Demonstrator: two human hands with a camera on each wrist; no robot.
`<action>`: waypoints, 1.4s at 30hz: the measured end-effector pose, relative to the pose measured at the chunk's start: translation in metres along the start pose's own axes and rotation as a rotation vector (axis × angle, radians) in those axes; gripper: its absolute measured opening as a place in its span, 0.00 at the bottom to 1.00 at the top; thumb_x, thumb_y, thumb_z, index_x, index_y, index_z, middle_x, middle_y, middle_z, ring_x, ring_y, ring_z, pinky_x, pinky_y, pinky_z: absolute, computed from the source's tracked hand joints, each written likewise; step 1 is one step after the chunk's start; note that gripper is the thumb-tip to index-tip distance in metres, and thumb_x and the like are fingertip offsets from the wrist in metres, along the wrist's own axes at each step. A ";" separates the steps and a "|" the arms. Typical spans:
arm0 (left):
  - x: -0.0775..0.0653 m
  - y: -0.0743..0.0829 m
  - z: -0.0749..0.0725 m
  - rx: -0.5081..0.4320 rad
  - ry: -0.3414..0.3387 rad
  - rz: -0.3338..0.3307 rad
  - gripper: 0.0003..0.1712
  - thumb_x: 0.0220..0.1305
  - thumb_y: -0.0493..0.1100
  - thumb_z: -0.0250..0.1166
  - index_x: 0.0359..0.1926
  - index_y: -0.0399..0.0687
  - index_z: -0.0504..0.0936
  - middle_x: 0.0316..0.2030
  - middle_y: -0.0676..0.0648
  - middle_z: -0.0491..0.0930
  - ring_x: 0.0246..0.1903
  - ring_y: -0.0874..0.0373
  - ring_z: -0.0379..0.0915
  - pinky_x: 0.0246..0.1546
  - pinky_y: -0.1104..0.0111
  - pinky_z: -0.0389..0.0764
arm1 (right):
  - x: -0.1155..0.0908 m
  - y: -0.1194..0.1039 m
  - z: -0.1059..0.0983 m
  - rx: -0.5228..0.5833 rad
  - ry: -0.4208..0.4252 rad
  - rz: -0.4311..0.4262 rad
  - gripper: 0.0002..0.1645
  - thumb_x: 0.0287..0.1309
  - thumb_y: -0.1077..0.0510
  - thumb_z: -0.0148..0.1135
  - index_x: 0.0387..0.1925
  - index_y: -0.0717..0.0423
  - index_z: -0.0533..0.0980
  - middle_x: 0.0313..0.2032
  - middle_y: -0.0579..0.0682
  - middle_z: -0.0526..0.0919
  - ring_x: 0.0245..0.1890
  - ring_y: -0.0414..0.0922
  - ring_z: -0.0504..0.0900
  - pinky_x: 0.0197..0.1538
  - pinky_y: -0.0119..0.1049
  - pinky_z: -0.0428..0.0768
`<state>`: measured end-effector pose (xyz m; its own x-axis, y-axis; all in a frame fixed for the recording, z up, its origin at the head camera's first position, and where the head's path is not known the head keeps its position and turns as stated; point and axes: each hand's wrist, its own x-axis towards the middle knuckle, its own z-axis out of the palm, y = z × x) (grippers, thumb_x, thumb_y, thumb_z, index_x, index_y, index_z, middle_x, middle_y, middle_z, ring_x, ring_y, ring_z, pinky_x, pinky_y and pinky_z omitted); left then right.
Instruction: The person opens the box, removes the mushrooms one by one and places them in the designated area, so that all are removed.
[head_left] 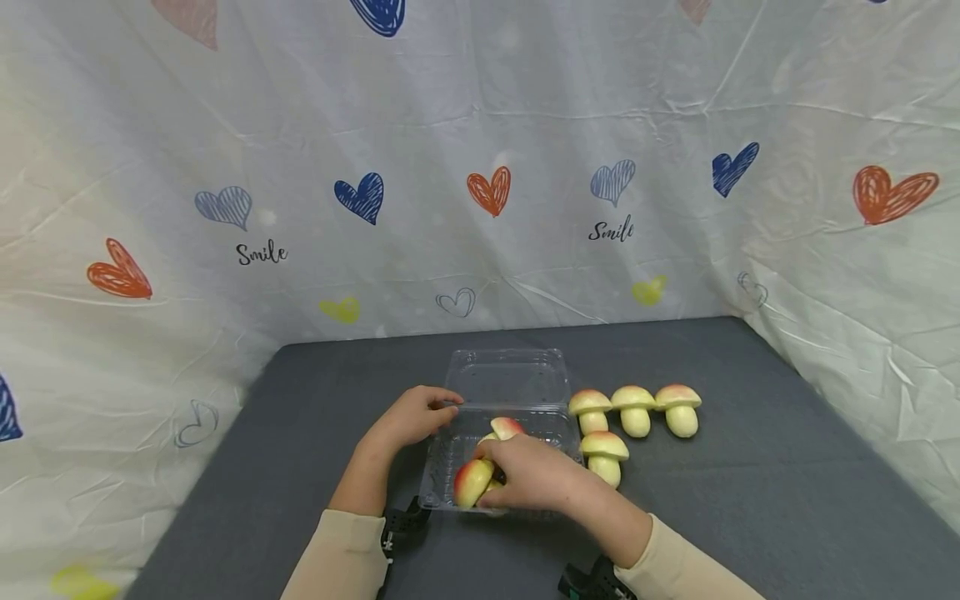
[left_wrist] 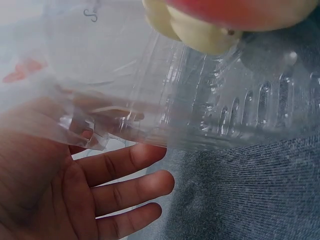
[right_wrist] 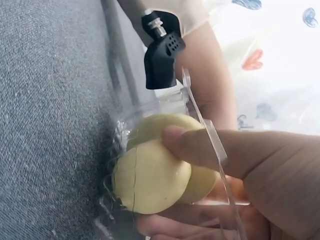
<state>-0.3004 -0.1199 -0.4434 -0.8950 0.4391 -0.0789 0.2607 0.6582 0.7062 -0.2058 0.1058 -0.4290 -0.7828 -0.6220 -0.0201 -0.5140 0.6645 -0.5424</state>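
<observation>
A clear plastic clamshell box (head_left: 442, 483) stands with its lid (head_left: 510, 375) folded back. My left hand (head_left: 416, 417) is at the box's left edge near the hinge; in the left wrist view, straight fingers (left_wrist: 135, 192) lie beside the clear wall. Inside the box, my right hand (head_left: 532, 475) grips a toy mushroom (right_wrist: 152, 177), pale yellow; the right thumb (right_wrist: 190, 142) presses on it in the right wrist view. Near that hand, a red-and-yellow mushroom cap (head_left: 472, 482) and another cap (head_left: 507, 427) show in the box, partly hidden by the hand.
Right of the box, a row of three toy mushrooms (head_left: 633, 408) stands on the dark grey table (head_left: 750, 500), with another mushroom (head_left: 604, 457) in front. Black wrist cameras (head_left: 596, 579) sit on both wrists. A white curtain (head_left: 420, 275) with hearts hangs behind the table.
</observation>
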 end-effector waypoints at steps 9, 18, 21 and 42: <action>0.002 -0.001 0.001 0.002 -0.013 0.001 0.17 0.76 0.43 0.62 0.61 0.49 0.84 0.35 0.50 0.81 0.28 0.55 0.75 0.30 0.61 0.76 | -0.002 0.003 -0.007 0.090 0.029 -0.010 0.27 0.52 0.52 0.79 0.54 0.50 0.81 0.31 0.35 0.79 0.27 0.33 0.76 0.34 0.33 0.77; 0.003 -0.001 0.001 0.017 -0.008 0.010 0.17 0.75 0.42 0.63 0.61 0.47 0.84 0.34 0.51 0.81 0.26 0.55 0.75 0.28 0.61 0.77 | -0.007 0.008 -0.019 0.128 0.106 -0.025 0.26 0.53 0.51 0.79 0.54 0.47 0.80 0.30 0.36 0.82 0.27 0.32 0.80 0.35 0.33 0.80; 0.003 -0.001 0.002 0.017 -0.010 0.010 0.17 0.75 0.42 0.63 0.61 0.47 0.84 0.33 0.51 0.81 0.25 0.55 0.75 0.27 0.62 0.77 | -0.009 0.009 -0.023 0.149 0.130 -0.017 0.26 0.55 0.50 0.79 0.54 0.46 0.80 0.35 0.39 0.84 0.29 0.32 0.81 0.36 0.34 0.81; 0.002 0.002 0.000 0.028 0.007 0.027 0.16 0.74 0.40 0.64 0.59 0.45 0.85 0.32 0.49 0.81 0.24 0.56 0.74 0.28 0.62 0.78 | -0.029 0.014 -0.063 0.237 0.113 0.037 0.29 0.62 0.54 0.71 0.64 0.47 0.75 0.49 0.44 0.81 0.27 0.40 0.82 0.32 0.39 0.79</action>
<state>-0.3022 -0.1181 -0.4421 -0.8901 0.4525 -0.0547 0.2949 0.6632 0.6879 -0.2118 0.1590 -0.3832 -0.8407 -0.5398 0.0429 -0.3981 0.5624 -0.7247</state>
